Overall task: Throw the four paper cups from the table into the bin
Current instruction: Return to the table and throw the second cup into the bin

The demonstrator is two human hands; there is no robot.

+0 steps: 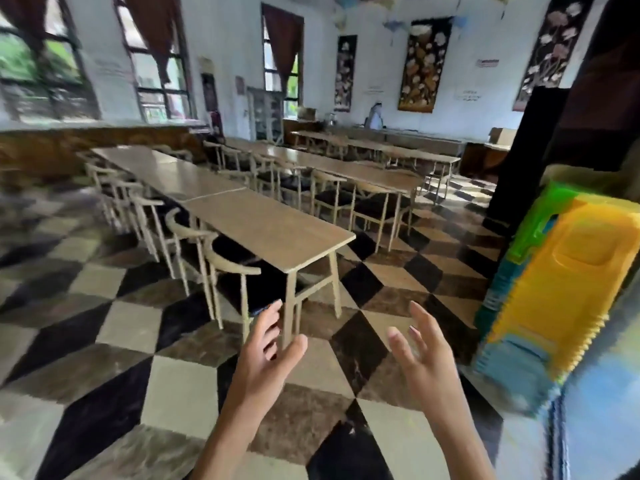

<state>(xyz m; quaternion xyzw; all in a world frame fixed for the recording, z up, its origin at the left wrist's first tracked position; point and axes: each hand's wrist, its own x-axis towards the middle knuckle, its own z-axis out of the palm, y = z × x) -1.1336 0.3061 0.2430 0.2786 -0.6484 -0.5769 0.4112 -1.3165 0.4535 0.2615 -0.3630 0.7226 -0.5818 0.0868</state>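
My left hand (268, 355) and my right hand (420, 351) are both raised in front of me over the checkered floor, fingers spread, with nothing in either. A long wooden table (277, 226) stretches away ahead of my hands; its top shows no paper cups. No bin is identifiable in view. The frame is blurred.
Wooden chairs (221, 258) line the left side of the near table. More tables (363, 168) and chairs stand farther back. A tall stack of yellow, green and blue plastic stools (554, 292) stands close on the right, beside a dark cabinet (530, 150). Windows fill the left wall.
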